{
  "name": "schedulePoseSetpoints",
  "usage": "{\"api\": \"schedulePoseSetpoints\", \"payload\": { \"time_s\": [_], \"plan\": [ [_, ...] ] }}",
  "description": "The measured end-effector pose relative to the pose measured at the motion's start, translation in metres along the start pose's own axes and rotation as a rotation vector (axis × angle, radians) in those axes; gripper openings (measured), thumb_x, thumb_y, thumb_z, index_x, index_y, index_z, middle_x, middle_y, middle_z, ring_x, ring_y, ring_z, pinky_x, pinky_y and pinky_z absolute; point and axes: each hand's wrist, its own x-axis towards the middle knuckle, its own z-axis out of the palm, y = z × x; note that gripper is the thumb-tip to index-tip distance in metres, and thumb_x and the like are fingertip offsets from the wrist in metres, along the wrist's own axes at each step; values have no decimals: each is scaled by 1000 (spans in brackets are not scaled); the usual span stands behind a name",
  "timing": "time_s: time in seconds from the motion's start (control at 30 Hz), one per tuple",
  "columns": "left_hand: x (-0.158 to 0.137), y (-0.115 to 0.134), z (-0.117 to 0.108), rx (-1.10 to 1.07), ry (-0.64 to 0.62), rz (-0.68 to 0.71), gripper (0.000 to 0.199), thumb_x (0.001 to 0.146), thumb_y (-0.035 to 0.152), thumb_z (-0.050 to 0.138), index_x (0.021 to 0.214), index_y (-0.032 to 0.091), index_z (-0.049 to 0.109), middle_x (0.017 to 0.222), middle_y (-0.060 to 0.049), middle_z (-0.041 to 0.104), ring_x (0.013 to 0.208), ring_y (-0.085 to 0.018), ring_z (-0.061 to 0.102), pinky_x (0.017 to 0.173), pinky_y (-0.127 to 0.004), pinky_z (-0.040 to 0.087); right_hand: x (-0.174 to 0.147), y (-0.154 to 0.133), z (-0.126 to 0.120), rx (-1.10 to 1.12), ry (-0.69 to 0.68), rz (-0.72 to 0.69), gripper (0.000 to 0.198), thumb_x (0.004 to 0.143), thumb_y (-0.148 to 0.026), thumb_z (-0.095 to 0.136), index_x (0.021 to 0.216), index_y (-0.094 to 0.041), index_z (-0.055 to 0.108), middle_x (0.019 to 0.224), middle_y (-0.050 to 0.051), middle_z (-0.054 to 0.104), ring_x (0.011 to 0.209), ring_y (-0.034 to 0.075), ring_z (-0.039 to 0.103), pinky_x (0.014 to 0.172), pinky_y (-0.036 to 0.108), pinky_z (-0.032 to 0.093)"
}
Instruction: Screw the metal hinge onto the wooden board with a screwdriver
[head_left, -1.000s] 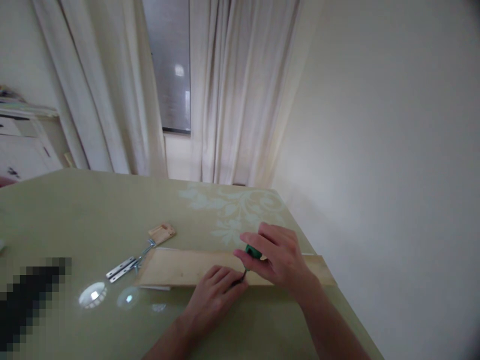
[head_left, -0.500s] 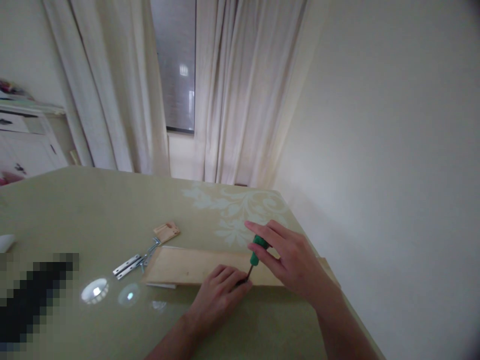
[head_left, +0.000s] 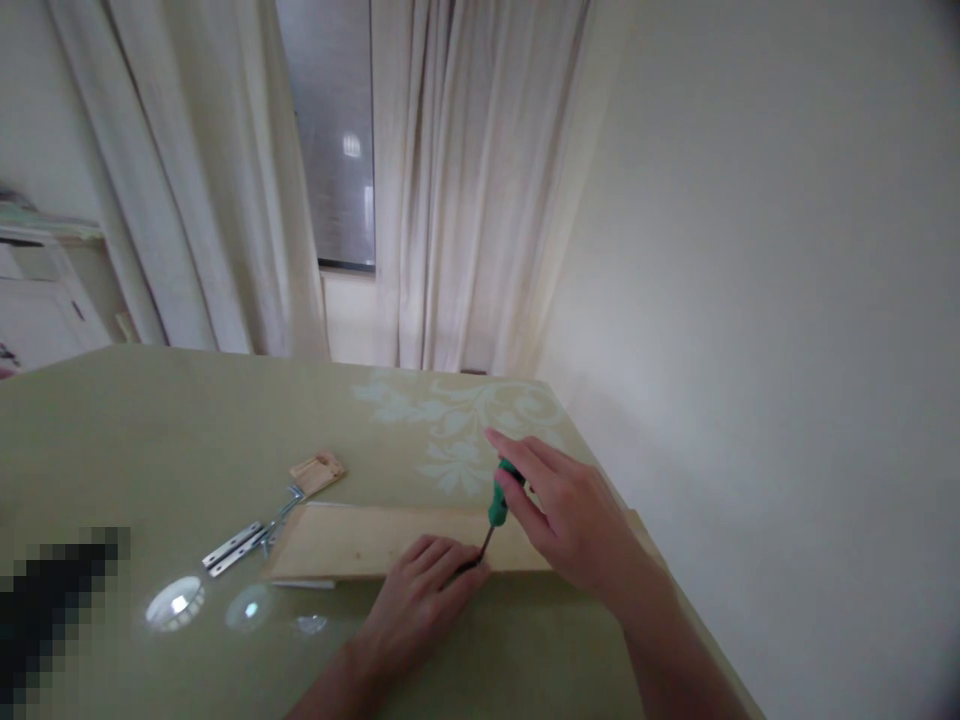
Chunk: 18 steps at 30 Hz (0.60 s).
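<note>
One green-handled screwdriver [head_left: 496, 508], held in the right hand [head_left: 581, 515] at a tilt, with the handle leaning toward the right fingers and the shaft running down to just beside the left fingertips, close to the near long edge of a wooden board [head_left: 352, 540]. Right thumb against the handle, forefinger reaching past its upper end, remaining fingers loosely bent; far side of the grip hidden. Left hand [head_left: 420, 600] laid on the board, fingers curled and close together, with a small dark piece [head_left: 468, 566] between thumb and forefinger. Too small to name, and impossible to tell whether pinched or only covered.

Probably best to seat the tip fully before turning, press straight along the shaft, and twist in short, even strokes. Better, too, to wrap the loose right fingers round the handle for a firmer turn. Pin the board with the left fingers, but set slightly aside from the tip, out of the path of a slip.

Left of the left fingers, past the end of the board: two perforated metal strips [head_left: 232, 544], some silvery screws [head_left: 287, 503] and, farther ahead, a small wooden block [head_left: 316, 473]. Beneath the fingers and board, a glossy pale-green tabletop [head_left: 180, 430]; well beyond, curtains [head_left: 480, 200].
</note>
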Motion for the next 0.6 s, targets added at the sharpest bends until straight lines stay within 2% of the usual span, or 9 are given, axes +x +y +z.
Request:
{"api": "schedulePoseSetpoints", "payload": {
  "time_s": [0.13,0.27,0.37,0.47,0.53,0.6],
  "plan": [
    [1,-1,-1,9,28,32,32,113,23,40,118,17,71,108,-7,76,93,-19,67,83,-34,50,1,-2,10,-53,17,-37,46,109,-49,52,145,-23,62,96,5,79,82,20,74,72,30,53],
    [1,-2,-2,29,47,55,31,112,21,41,117,18,72,108,-8,76,93,-19,68,83,-33,51,2,-4,7,-71,-12,50,53,106,-57,52,143,-21,62,102,6,81,88,23,77,73,33,53],
    [0,-2,-2,39,42,63,30,111,22,43,117,17,72,107,-8,76,93,-19,69,83,-33,52,1,-5,-2,-39,-47,78,49,106,-44,53,148,-20,58,113,9,79,102,26,74,84,36,55],
    [-2,-3,-2,31,23,66,29,111,20,44,120,17,72,110,-8,76,95,-19,69,84,-34,52,-1,-7,-10,31,-72,39,52,101,-26,53,153,-19,53,124,10,74,114,25,69,92,37,54],
    [-3,-3,-2,27,5,59,29,111,20,45,124,17,71,112,-8,76,96,-19,68,85,-34,53,-2,-7,-12,74,-92,-2,53,102,-24,50,155,-19,50,124,9,74,113,24,68,93,36,53],
    [-5,-4,-1,31,-5,46,29,111,20,45,126,17,70,113,-8,76,97,-19,69,86,-34,53,-3,-6,-12,80,-106,-20,48,107,-30,48,155,-21,50,119,8,75,107,22,70,91,35,53]
  ]
}}
